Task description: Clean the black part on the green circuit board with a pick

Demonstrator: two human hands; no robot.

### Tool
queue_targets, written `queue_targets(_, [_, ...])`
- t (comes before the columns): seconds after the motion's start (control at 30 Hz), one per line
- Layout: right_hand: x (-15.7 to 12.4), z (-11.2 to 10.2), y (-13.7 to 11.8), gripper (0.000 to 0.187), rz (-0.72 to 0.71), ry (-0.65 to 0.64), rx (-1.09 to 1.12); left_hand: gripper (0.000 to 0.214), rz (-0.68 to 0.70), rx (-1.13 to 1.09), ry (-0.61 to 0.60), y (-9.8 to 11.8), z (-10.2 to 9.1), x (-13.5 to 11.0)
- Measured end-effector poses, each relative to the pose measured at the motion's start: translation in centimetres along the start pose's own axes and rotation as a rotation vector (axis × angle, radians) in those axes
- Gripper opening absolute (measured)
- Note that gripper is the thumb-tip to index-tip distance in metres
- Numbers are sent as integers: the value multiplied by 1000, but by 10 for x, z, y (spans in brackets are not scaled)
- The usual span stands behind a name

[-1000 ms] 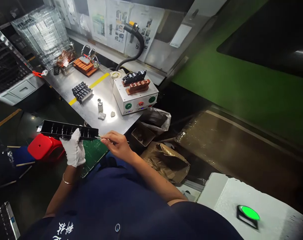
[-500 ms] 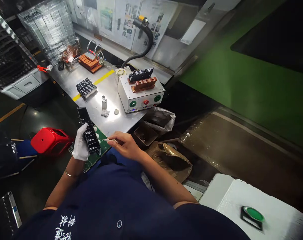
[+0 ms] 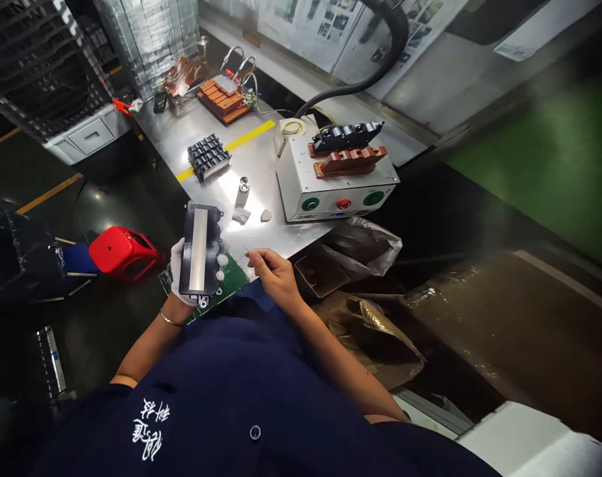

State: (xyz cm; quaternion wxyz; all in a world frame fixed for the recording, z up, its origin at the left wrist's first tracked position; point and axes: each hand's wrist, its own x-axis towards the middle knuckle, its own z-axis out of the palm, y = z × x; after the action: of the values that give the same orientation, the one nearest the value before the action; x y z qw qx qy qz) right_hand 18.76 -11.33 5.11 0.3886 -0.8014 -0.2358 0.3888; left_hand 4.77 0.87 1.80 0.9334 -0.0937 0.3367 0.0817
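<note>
My left hand (image 3: 177,278), in a white glove, grips a long black plastic part (image 3: 200,248) held upright, its flat back with a pale strip facing me. Beneath it lies a green mat (image 3: 225,285) at the near edge of the steel table (image 3: 261,185). My bare right hand (image 3: 273,270) is closed in a pinch on a thin metal tool (image 3: 248,252) whose tip points up and left, a little to the right of the black part.
A white control box (image 3: 338,189) with green and red buttons carries a copper and black fixture. Also on the table are a black finned block (image 3: 208,156), a small metal cylinder (image 3: 242,193) and an orange jig (image 3: 225,99). A red stool (image 3: 122,248), bags and cardboard (image 3: 370,331) surround it.
The left hand has turned the black part from lying crosswise to standing upright with its back toward me. The right hand drew slightly away, still pinching the tool. My view shifted left and down.
</note>
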Motion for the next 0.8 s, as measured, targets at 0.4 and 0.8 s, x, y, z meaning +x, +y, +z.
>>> queue_targets(0.4, [107,-30,113,36,280,-207,-594,66,-8,-210,-34,-12,-8,62])
queue_targets(0.8, [247,-13,242,52,350,-476,-914,62,76,-261,58,-33,-18,101])
